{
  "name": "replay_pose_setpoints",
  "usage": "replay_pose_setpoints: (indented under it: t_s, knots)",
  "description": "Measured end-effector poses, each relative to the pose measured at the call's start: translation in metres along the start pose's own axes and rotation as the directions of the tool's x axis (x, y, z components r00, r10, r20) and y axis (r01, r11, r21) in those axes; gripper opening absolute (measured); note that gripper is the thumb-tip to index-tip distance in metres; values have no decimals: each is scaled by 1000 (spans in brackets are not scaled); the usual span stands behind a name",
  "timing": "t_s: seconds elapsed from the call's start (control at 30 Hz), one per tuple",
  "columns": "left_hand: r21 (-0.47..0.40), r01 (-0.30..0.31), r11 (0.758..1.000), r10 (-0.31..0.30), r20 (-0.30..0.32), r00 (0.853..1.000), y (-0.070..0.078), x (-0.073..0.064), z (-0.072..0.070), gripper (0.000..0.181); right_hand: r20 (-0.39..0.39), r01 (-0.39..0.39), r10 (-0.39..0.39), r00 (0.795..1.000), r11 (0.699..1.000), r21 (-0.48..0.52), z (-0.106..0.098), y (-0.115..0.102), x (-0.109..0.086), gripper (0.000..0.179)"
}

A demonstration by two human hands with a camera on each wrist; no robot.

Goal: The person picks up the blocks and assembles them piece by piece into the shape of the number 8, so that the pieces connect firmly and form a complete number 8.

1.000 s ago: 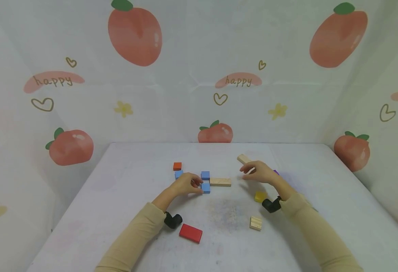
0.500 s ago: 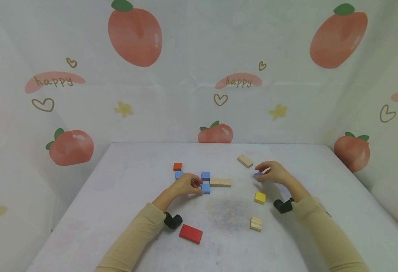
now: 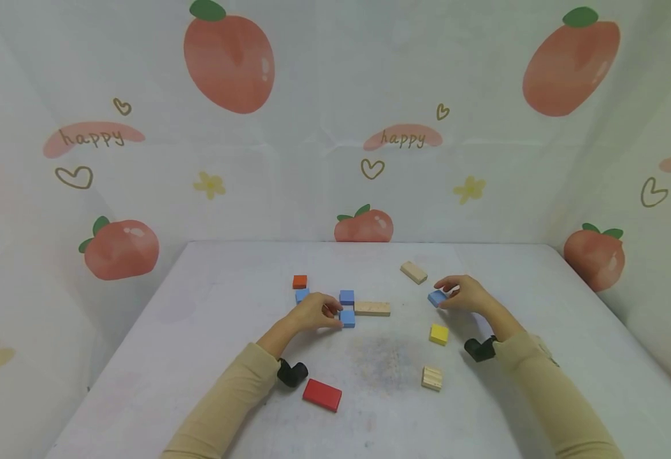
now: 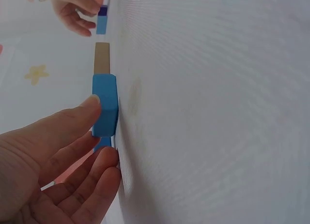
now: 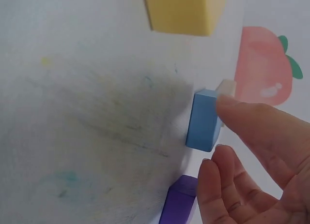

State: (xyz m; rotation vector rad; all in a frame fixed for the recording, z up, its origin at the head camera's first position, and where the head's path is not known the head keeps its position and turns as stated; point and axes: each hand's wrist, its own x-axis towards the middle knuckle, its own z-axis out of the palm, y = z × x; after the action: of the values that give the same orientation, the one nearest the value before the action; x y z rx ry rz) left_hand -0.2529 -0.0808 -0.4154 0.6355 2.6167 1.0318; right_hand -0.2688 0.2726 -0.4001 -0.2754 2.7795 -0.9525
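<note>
My left hand [image 3: 314, 311] pinches the left end of a blue block [image 3: 347, 319] on the table, its thumb against the side nearer me. The thumb overlaps this block in the left wrist view, with the other fingers curled by its end. Another blue block [image 3: 346, 297] lies just behind it, and a plain wooden plank [image 3: 372, 309] runs off to the right. At right, my right hand [image 3: 466, 296] has its thumb at a blue block [image 5: 202, 120]. Its other fingers are spread apart from that block. Below it in the right wrist view is a purple block [image 5: 179, 201].
Behind my left hand are an orange-red block [image 3: 300, 282] and a blue block [image 3: 302, 295]. A wooden block [image 3: 413, 272] lies at the back right. Nearer me are a yellow block [image 3: 439, 335], a small wooden block [image 3: 432, 378] and a red block [image 3: 322, 394].
My right hand has moved right from near the back wooden block, uncovering the blue block, and its fingers have spread around it. The left hand has stayed in place.
</note>
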Motion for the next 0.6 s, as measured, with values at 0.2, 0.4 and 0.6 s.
replay_pose_setpoints:
  t_s: [0.2,0.4,0.6]
  knots:
    - [-8,-2,1000,2,6,1000,-1,0,0,33,16,-22,22,1000,1000,-18,2,1,3,44]
    - [-7,5,1000,-5,6,1000,-1,0,0,34,33,-18,19,999,999,-31,2,-1,3,44]
    - [-6,20,1000,-20,-3,1000,-1,1,1,33,31,17,-16,999,999,-43,3,0,6,41]
